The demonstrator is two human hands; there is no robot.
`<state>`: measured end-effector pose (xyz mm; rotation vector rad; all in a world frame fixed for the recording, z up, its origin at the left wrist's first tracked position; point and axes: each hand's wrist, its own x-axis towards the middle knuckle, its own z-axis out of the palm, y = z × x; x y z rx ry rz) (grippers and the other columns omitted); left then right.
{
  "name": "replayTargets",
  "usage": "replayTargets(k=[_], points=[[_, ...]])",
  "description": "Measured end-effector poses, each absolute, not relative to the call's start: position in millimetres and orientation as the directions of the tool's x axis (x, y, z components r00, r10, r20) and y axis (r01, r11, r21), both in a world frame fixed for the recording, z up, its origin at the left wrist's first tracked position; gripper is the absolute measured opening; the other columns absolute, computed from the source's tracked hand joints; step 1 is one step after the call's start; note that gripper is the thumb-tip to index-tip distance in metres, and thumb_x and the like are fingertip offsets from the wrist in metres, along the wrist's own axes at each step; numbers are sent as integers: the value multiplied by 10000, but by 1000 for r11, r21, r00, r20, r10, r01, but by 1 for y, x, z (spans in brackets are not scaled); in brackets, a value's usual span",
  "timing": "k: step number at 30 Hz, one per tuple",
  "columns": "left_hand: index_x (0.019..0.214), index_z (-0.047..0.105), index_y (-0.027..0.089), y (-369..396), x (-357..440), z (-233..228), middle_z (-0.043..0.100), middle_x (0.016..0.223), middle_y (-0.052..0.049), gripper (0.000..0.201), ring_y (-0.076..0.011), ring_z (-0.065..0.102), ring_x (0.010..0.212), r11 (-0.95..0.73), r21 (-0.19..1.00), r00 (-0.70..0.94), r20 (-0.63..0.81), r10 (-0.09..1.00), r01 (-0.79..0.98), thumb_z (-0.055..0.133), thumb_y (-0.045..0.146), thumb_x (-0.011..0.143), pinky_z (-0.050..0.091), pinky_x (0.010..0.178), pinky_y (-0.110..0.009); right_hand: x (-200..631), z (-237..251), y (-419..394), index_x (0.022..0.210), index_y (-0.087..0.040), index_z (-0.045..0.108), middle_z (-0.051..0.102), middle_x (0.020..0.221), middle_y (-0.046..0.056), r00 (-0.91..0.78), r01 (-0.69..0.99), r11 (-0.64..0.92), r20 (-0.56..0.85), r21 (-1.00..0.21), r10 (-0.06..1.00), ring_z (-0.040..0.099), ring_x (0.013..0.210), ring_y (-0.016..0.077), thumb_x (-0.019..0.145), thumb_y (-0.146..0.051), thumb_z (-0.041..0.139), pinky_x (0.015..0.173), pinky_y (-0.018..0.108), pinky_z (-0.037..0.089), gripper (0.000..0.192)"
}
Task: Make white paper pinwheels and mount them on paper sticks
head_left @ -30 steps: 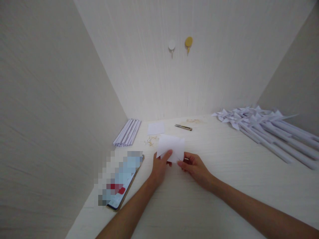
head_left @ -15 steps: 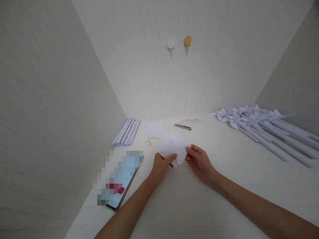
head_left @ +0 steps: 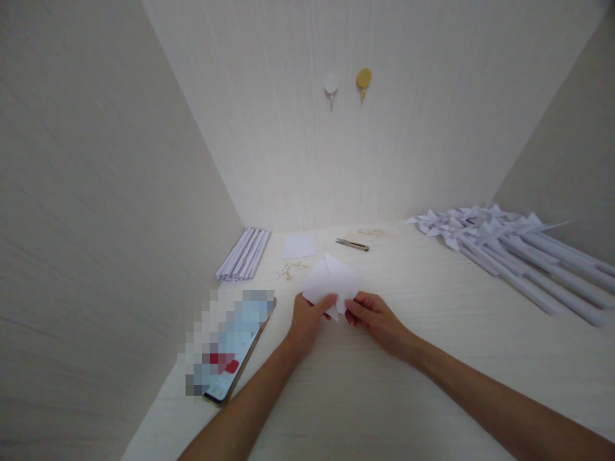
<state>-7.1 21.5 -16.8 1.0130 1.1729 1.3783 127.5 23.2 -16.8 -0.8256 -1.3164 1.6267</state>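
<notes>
A white sheet of paper [head_left: 336, 276], cut with slits and with pointed corners, is held up between my two hands over the table. My left hand [head_left: 310, 318] pinches its lower left part, thumb on top and fingers hidden underneath. At the lower right edge, my right hand [head_left: 375, 318] grips the paper between thumb and fingers. Behind the paper lie a flat white square sheet [head_left: 298, 246], a pair of thread snips [head_left: 352, 244] and a scatter of small pale sticks or pins [head_left: 291, 270].
Rolled white paper tubes [head_left: 244, 255] lie stacked at the back left. Several paper pinwheels on sticks [head_left: 509, 250] are piled at the right. A phone [head_left: 240, 346], partly blurred out, lies beside my left forearm. Two hooks, one white [head_left: 331, 86] and one yellow [head_left: 364, 80], hang on the back wall.
My right hand has shifted left and slightly down along the paper, from its right corner to its lower edge. The left hand keeps its hold and the paper has turned slightly.
</notes>
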Motion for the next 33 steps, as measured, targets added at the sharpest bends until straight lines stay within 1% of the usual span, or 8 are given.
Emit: replayTargets(k=[7, 12, 15, 18, 22, 26, 29, 33], points=[[594, 590, 103, 21, -6, -15, 571, 510, -6, 217, -84, 468, 428, -23, 986, -157, -4, 988, -166, 687, 279, 511, 347, 380, -191, 127, -16, 23, 499, -161, 519, 450, 451, -47, -379, -159, -34, 29, -987, 925, 359, 453, 71, 582, -380, 662, 473, 233, 260, 275], [581, 594, 106, 21, -7, -15, 584, 504, -13, 205, -89, 476, 425, -38, 989, -149, 17, 989, -141, 675, 288, 529, 353, 386, -195, 127, -14, 23, 565, -156, 596, 492, 477, -36, -392, -145, -49, 12, -988, 920, 372, 457, 73, 573, -373, 665, 471, 232, 275, 228], [578, 599, 106, 19, -7, -12, 585, 492, -14, 200, -92, 475, 414, -42, 994, -146, 27, 989, -105, 672, 286, 530, 357, 384, -199, 127, -14, 23, 567, -155, 615, 516, 482, -31, -394, -180, -76, 1, -981, 919, 389, 460, 74, 547, -347, 683, 477, 232, 287, 204], [536, 590, 109, 17, -6, -8, 576, 456, -12, 175, -97, 479, 401, -41, 997, -125, 33, 992, -63, 662, 269, 538, 368, 390, -205, 127, -16, 22, 506, -153, 605, 521, 453, -24, -367, -240, -117, -21, -964, 930, 414, 455, 79, 536, -309, 681, 484, 234, 296, 175], [543, 591, 113, 16, -5, -9, 586, 455, -12, 162, -109, 508, 409, -23, 990, -45, 17, 999, -138, 654, 261, 554, 395, 417, -217, 128, -19, 23, 446, -153, 599, 532, 429, -11, -363, -245, -142, -45, -959, 931, 432, 445, 82, 539, -292, 661, 486, 235, 302, 178], [648, 610, 102, 18, -6, -14, 611, 520, -18, 187, -111, 518, 426, 10, 972, 1, -10, 1000, -234, 671, 240, 537, 420, 441, -232, 130, -19, 23, 469, -159, 622, 572, 489, -8, -402, -202, -103, -13, -974, 916, 439, 466, 84, 532, -283, 672, 496, 234, 314, 148], [711, 618, 97, 19, -8, -17, 629, 585, -28, 243, -117, 530, 472, 18, 972, -14, -22, 1000, -236, 684, 234, 522, 438, 474, -242, 130, -16, 23, 508, -164, 640, 590, 528, -5, -422, -182, -91, -6, -979, 907, 450, 490, 93, 539, -304, 672, 505, 237, 326, 146], [701, 623, 93, 19, -8, -17, 642, 632, -44, 243, -128, 548, 529, 22, 973, -12, -25, 1000, -229, 685, 249, 525, 451, 515, -251, 130, -14, 22, 516, -166, 640, 591, 539, -1, -437, -168, -93, -11, -981, 900, 461, 509, 104, 538, -321, 674, 519, 244, 337, 161]])
